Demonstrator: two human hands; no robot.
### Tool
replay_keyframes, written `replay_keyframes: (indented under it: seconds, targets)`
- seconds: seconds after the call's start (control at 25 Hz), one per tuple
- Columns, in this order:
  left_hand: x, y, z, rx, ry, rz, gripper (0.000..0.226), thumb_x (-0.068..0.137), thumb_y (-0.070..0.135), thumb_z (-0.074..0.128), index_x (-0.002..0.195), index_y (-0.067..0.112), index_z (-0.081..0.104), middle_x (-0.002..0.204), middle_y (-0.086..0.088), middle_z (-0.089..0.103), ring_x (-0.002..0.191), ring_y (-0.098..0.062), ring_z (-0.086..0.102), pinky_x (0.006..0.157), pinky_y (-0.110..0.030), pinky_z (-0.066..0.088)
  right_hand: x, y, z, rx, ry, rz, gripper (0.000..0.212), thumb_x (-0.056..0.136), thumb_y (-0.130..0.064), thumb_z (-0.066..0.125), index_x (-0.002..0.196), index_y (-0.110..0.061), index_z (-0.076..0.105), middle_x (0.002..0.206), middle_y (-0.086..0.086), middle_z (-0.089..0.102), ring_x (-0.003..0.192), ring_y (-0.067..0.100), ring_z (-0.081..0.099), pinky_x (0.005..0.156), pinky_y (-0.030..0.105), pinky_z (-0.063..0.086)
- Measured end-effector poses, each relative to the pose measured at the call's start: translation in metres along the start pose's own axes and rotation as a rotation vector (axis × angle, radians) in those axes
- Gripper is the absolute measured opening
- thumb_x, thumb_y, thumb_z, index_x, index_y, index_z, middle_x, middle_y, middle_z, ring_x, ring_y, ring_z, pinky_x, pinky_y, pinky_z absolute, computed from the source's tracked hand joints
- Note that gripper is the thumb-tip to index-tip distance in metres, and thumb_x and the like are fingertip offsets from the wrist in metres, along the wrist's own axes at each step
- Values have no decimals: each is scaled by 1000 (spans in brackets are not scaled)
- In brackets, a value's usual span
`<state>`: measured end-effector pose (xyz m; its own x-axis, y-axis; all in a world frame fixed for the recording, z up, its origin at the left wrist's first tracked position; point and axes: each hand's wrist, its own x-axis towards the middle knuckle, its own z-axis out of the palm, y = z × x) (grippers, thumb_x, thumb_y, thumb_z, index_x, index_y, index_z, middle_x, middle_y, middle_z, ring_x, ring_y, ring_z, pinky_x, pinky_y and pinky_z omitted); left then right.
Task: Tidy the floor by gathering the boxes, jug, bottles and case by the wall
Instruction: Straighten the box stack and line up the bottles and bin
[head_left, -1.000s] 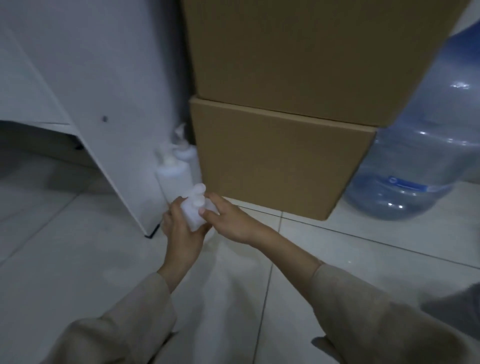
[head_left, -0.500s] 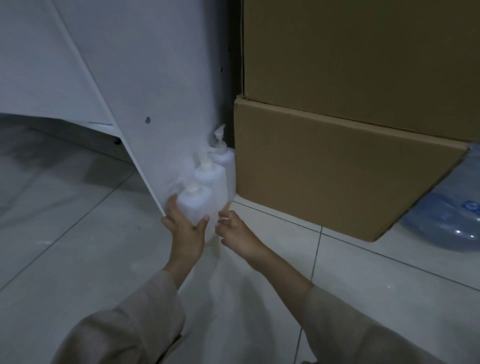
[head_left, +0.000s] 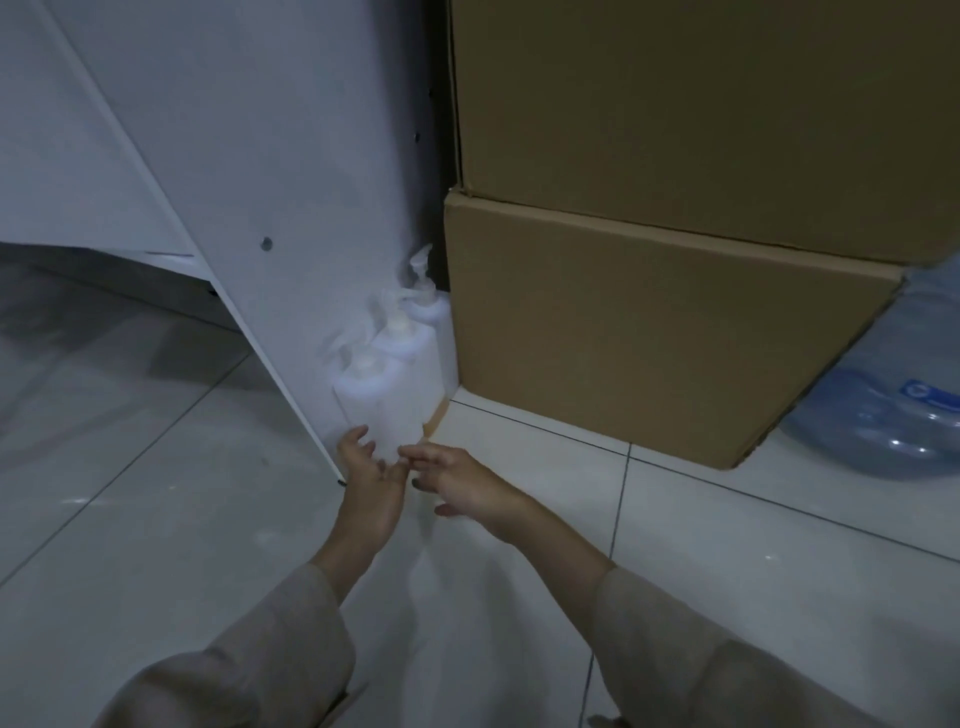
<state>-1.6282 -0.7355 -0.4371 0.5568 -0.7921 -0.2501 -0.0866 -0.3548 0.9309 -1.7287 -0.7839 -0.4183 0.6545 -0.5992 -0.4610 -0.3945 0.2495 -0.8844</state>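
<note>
The bottle-placing step was judged to be at its end: three white pump bottles were found lined up in the gap between the white panel (head_left: 291, 171) on the left and the lower box (head_left: 670, 332) on the right. The near bottle (head_left: 375, 402) was seen standing upright on the tiled floor (head_left: 156, 519), with the middle bottle (head_left: 408, 340) and far bottle (head_left: 428, 306) behind it. The left hand (head_left: 371, 480) was held at the near bottle's base, fingers loosely spread and nothing grasped; whether the fingertips touched the bottle could not be told. The right hand (head_left: 465, 488) was held just beside it, fingers relaxed, empty. A second box (head_left: 701, 104) was stacked on the lower one, and the jug (head_left: 898, 405) lay to their right. The next move was judged to call for withdrawal of both hands without toppling the bottle.
</note>
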Motion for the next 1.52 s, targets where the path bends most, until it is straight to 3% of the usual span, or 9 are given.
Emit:
replay_keyframes:
  seconds: [0.16, 0.28, 0.52, 0.76, 0.96, 1.04, 1.16, 1.28, 1.52]
  targets:
    - [-17, 0, 18, 310, -235, -91, 48, 94, 20, 47, 137, 10, 29, 144, -12, 33, 128, -25, 39, 99, -29, 31, -34, 17, -23, -123, 35, 33, 37, 95, -11, 35, 128, -16, 51, 134, 8, 53, 123, 27, 50, 80, 26, 39]
    - [-35, 6, 49, 451, -491, 27, 34, 94, 19, 43, 128, 15, 43, 140, -7, 43, 115, -16, 46, 92, -25, 33, -75, 28, -60, -214, 156, -44, 34, 94, -6, 36, 122, -8, 55, 115, 5, 58, 95, 8, 58, 64, 3, 38]
    - [-88, 47, 152, 231, -764, 305, 30, 92, 4, 46, 88, 33, 55, 104, 7, 62, 103, -16, 58, 79, -15, 42, -192, 38, -143, -308, 771, -315, 37, 87, 6, 39, 112, -11, 60, 107, -6, 59, 89, -3, 54, 76, -3, 36]
    - [-181, 78, 236, 45, -1017, 475, 25, 91, 3, 44, 95, 23, 60, 101, 11, 65, 98, -10, 61, 82, -19, 42, -325, 74, -183, -700, 1335, -299, 30, 80, -1, 44, 97, -15, 64, 102, -1, 66, 98, 19, 59, 88, 29, 43]
    - [-235, 70, 275, 54, -1179, 473, 24, 93, 12, 45, 105, 30, 54, 119, 14, 58, 111, -8, 54, 87, -16, 39, -397, 135, -187, -476, 1708, 96, 38, 82, -4, 57, 116, -19, 55, 128, 3, 49, 119, 22, 43, 101, 36, 37]
    - [-246, 65, 289, 117, -1238, 415, 34, 94, 17, 44, 126, 29, 44, 132, 14, 45, 123, -10, 45, 98, -24, 37, -414, 156, -185, -138, 1718, 247, 52, 85, -14, 59, 133, -18, 40, 139, 7, 38, 125, 26, 38, 103, 37, 33]
    - [-253, 59, 302, 149, -1322, 343, 46, 94, 22, 46, 137, 31, 32, 129, 18, 36, 129, -10, 38, 105, -31, 32, -418, 173, -178, 383, 1437, 279, 58, 89, -30, 55, 138, -23, 26, 143, 7, 34, 122, 28, 42, 96, 49, 41]
    - [-252, 52, 304, 133, -1349, 365, 45, 93, 24, 49, 133, 36, 33, 137, 13, 40, 134, -12, 38, 111, -34, 32, -402, 178, -172, 500, 1341, 182, 46, 92, -22, 52, 131, -27, 27, 139, 8, 37, 117, 30, 45, 83, 47, 51]
    - [-191, 51, 271, 150, -963, 380, 44, 90, 19, 51, 133, 24, 43, 145, -2, 42, 131, -19, 42, 111, -39, 34, -333, 145, -170, 443, 1218, 17, 31, 93, -19, 49, 120, -31, 35, 135, 11, 40, 119, 33, 49, 65, 28, 58]
